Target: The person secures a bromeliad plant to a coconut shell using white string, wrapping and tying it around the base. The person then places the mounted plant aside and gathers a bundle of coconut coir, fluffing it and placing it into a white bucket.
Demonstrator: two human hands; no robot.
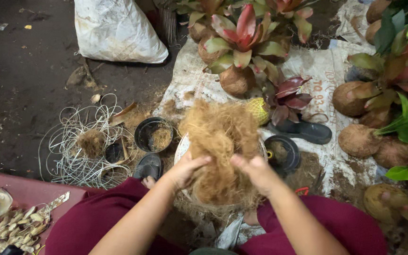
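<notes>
A big tuft of brown coconut fibre is held up in front of me, over a pale basin whose rim shows at its left. My left hand grips the fibre's lower left side. My right hand pinches the lower right side. Both hands are sunk into the fibre, fingers partly hidden. My knees in dark red cloth frame the bottom of the view.
Red and green plants with fibre-wrapped root balls stand on a white sack sheet. A coil of white wire, black pots, a black sandal, a white sack and a pile of small pale pods lie around.
</notes>
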